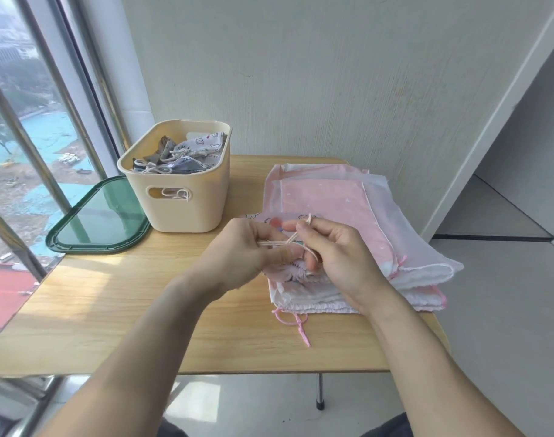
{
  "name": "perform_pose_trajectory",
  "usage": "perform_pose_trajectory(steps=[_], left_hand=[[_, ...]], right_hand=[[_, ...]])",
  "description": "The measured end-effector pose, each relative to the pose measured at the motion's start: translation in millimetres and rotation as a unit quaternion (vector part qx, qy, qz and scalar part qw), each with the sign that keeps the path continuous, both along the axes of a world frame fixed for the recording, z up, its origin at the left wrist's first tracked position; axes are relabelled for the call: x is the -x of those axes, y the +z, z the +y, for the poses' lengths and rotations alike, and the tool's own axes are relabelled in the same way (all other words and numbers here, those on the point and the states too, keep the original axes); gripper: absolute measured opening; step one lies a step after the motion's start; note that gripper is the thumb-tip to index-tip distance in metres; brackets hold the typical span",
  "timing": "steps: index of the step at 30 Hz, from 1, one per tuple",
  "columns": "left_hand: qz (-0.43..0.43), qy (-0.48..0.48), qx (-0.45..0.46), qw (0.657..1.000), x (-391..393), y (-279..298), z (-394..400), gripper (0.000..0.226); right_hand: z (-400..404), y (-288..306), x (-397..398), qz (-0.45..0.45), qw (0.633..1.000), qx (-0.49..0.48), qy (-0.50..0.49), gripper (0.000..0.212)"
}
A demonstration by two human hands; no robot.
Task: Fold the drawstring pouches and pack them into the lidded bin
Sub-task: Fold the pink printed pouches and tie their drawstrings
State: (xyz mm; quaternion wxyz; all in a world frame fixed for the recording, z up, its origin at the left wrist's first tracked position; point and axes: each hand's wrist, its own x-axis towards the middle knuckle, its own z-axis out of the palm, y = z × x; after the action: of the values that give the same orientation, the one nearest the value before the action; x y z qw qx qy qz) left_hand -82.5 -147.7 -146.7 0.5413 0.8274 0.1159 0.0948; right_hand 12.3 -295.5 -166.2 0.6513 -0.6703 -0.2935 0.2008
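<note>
A cream bin (177,212) stands at the table's back left, holding several bunched grey and white pouches (187,152). Its green lid (102,216) lies flat beside it on the left. A stack of pink and white drawstring pouches (348,209) covers the right side of the table. Over the stack's near end, my left hand (241,250) and my right hand (341,257) both pinch the pale cord (289,241) of a small gathered pink pouch (296,272), which my hands mostly hide. The cord loops over my right fingers.
The wooden table (143,310) has bare surface in front of the bin and along its near edge. A pink cord (296,323) trails from the bottom pouch toward the front. A window sits to the left and a wall stands behind.
</note>
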Motion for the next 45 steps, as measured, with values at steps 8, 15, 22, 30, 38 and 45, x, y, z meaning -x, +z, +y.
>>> perform_pose_trajectory(steps=[8,15,22,30,38,45], left_hand=[[-0.104,0.098,-0.227,0.963,-2.6,-8.5,-6.0,0.012],[-0.022,0.012,0.009,1.0,-2.6,-1.5,-5.5,0.017],[0.079,-0.014,0.242,0.967,-5.5,-1.0,3.9,0.025],[0.099,0.001,0.282,0.954,-9.1,-6.3,2.7,0.04],[0.081,0.009,0.263,0.961,-10.8,-7.7,-0.9,0.042],[0.046,0.079,0.104,0.99,-12.1,-12.3,-7.8,0.027]], right_hand=[[3.5,-2.1,-5.6,0.104,0.994,0.008,-0.016,0.025],[-4.8,-2.1,-11.3,0.066,0.996,0.014,0.05,0.036],[-9.1,-4.1,-12.4,0.073,0.993,0.002,0.095,0.066],[-7.3,-5.8,-10.5,-0.122,0.986,0.064,-0.098,0.056],[-8.7,-6.9,-6.5,-0.263,0.962,0.039,-0.056,0.021],[-12.6,-4.8,-4.9,-0.252,0.959,0.128,-0.021,0.016]])
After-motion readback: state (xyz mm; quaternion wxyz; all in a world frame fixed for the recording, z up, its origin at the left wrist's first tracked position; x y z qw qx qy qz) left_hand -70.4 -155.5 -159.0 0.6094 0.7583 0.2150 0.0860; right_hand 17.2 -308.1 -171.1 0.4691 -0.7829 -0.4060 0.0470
